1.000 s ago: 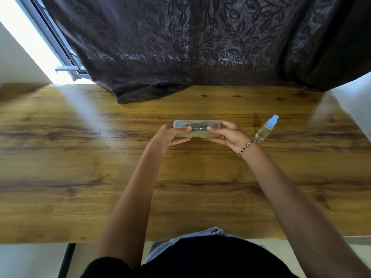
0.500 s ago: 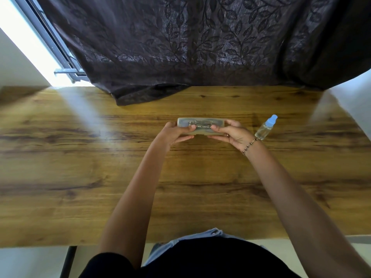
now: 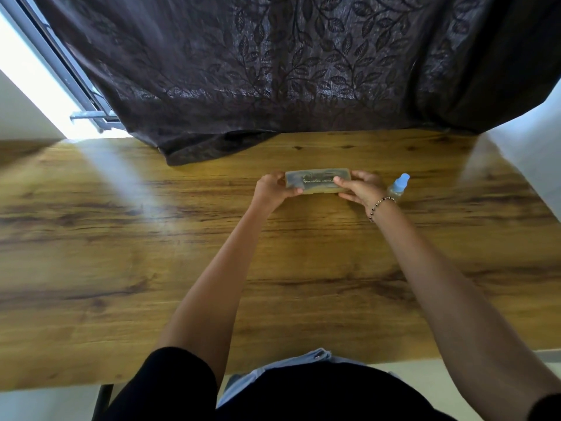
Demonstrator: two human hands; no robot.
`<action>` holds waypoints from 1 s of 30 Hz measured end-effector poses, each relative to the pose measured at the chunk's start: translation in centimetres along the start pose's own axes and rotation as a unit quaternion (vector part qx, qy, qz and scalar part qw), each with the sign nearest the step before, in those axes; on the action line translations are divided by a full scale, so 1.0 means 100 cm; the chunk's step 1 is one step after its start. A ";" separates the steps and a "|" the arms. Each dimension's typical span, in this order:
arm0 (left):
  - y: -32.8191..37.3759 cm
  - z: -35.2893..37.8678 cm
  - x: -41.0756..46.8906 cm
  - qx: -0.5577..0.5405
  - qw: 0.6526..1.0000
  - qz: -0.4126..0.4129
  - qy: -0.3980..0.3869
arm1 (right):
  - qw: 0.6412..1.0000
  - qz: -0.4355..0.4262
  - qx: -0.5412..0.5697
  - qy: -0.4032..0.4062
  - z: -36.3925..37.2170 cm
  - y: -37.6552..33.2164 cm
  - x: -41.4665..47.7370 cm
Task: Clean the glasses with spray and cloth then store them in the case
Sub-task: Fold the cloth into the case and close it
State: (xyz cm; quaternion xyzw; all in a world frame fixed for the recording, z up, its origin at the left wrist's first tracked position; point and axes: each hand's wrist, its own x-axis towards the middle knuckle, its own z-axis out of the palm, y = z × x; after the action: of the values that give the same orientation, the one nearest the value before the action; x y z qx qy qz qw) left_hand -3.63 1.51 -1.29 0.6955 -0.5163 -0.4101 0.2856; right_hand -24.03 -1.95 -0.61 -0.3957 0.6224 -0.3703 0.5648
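Wood-grain brown, the surface (image 3: 121, 268) runs across the whole view, with a dark leaf-patterned curtain (image 3: 303, 71) hanging behind it and its hem lying on the far edge. Moving rightward, the left hand (image 3: 271, 191) is curled around the left end of one translucent, yellowish, oblong plastic case (image 3: 318, 181), thumb on top and fingers tucked beneath. The case's long axis runs left to right, parallel to the near edge, its broad lidded face turned up; dark shapes show dimly through it, too blurred to name. The right hand (image 3: 359, 186) closes on the case's right end in the same way, a beaded bracelet (image 3: 379, 206) at its wrist. The case thus spans between the two hands, past the middle of the surface. Just beside the right hand stands one small clear spray bottle with a pale blue cap (image 3: 399, 188), leaning slightly right.
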 end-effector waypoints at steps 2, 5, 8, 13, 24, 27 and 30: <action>-0.004 0.002 0.003 0.015 1.000 0.001 0.005 | 0.998 -0.010 -0.054 0.023 0.002 0.004 0.005; -0.009 0.002 0.005 0.040 0.999 0.021 0.025 | 0.994 -0.024 -0.103 0.040 0.006 0.010 0.008; -0.013 0.000 0.006 0.072 0.996 0.033 0.037 | 0.988 -0.038 -0.141 0.050 0.010 0.015 0.007; -0.019 0.000 0.003 0.077 0.995 0.035 0.043 | 0.990 -0.045 -0.126 0.053 0.013 0.018 0.006; -0.012 -0.002 -0.004 0.177 0.980 0.036 0.080 | 0.970 -0.075 -0.214 0.083 0.012 0.019 0.003; -0.001 0.007 -0.009 0.152 0.977 0.086 0.125 | 0.961 -0.109 -0.230 0.108 0.009 0.023 -0.002; 0.011 0.019 -0.013 0.105 0.975 0.140 0.135 | 0.953 -0.144 -0.236 0.126 0.002 0.028 -0.013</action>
State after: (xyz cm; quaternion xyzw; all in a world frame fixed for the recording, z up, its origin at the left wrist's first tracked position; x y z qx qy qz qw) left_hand -5.95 2.50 -0.92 0.6917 -0.6051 -0.2116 0.3327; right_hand -23.93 0.34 -2.65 -0.5536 0.6942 -0.3370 0.3130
